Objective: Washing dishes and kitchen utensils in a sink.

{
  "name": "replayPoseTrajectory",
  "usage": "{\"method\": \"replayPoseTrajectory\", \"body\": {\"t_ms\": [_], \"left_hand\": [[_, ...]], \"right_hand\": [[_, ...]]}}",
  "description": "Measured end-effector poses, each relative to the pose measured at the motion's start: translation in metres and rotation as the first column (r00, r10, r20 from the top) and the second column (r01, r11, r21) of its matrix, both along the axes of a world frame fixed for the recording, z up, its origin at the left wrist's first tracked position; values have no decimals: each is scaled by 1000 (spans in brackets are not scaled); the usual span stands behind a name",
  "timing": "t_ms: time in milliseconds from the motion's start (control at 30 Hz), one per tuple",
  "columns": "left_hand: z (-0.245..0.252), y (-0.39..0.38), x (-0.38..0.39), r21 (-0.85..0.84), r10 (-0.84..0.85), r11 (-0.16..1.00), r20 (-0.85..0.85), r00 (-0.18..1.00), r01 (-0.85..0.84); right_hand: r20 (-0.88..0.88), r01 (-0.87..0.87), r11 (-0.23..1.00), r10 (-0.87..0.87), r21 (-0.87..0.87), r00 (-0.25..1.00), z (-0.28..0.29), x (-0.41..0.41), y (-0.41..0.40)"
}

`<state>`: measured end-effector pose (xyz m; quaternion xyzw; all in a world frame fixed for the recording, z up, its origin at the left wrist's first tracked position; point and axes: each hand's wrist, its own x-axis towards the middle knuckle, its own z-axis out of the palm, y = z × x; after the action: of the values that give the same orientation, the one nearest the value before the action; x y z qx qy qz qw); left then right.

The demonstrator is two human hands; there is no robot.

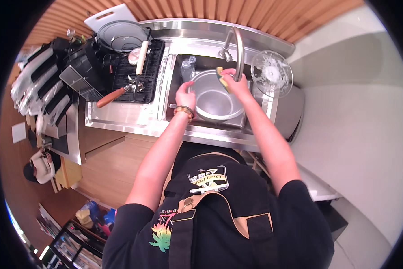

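Note:
A round, clear-looking bowl [218, 101] sits in the dark sink basin [179, 62]. At its left rim my left hand [186, 95] grips the edge, with bracelets on the wrist. My right hand [235, 84] holds a yellow and green sponge [222, 80] over the bowl's upper right side, close beneath the curved metal faucet [240, 43]. Behind the bowl, in the basin's upper left corner, stands a clear bottle or similar container [188, 69]. To the right of the faucet lies a clear round lid or dish [272, 73] with white foam or residue on it.
Left of the sink, a black drying mat [154, 77] carries a wooden-handled portafilter [110, 97], a pale-handled utensil [142, 59] and round dishes. A white cutting board [110, 18] leans behind. A grey bin [290, 111] stands at right. Another person [40, 167] is far left.

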<state>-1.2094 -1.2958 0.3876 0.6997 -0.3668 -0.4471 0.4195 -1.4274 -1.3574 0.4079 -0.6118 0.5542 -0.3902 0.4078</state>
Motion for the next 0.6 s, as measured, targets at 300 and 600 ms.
{"method": "replayPoseTrajectory", "body": {"t_ms": [300, 600], "left_hand": [[-66, -7, -30, 144, -90, 987, 93, 992, 76], [-133, -15, -16, -77, -205, 973, 127, 970, 216]], "right_hand": [[716, -294, 713, -407, 637, 567, 42, 17, 1], [-78, 118, 978, -105, 175, 991, 33, 35, -10]]}}
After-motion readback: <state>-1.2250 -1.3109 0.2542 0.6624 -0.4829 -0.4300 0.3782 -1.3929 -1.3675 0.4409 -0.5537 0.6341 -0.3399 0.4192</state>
